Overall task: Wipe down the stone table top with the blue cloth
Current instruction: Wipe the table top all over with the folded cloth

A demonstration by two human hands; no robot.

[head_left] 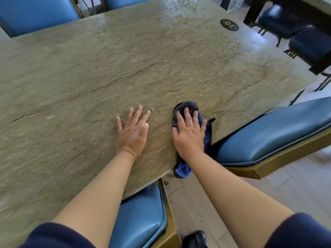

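Observation:
The greenish stone table top [107, 74] fills most of the view. Close to its near right corner lies the blue cloth [186, 108], bunched up, with one end hanging over the table edge. My right hand [189, 135] presses flat on top of the cloth, fingers spread over it. My left hand [133, 130] rests flat on the bare stone just left of the cloth, fingers apart, holding nothing. The far right part of the table top looks shiny and wet.
Blue padded chairs stand around the table: one at the right [272, 133], one under the near edge [141, 215], two at the far side [35, 13]. A round black number plate [229, 24] sits on the far right corner. Dark chairs [308, 43] and another table stand beyond.

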